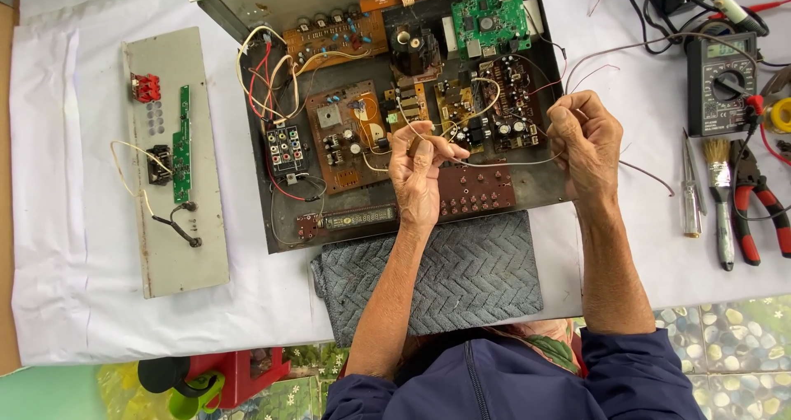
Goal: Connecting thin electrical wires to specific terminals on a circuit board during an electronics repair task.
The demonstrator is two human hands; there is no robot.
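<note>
Both hands over the open chassis (288, 222): left hand (418, 173) pinches a thin wire (511, 163) between thumb and fingertips, right hand (587, 140) curled, pinching its other end.

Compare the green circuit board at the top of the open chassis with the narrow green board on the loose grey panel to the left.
The green circuit board is roughly square and sits inside the open chassis among brown boards. The narrow green board is a long, thin strip, fixed upright along the grey panel, away from both hands. Both are green and carry small components.
</note>
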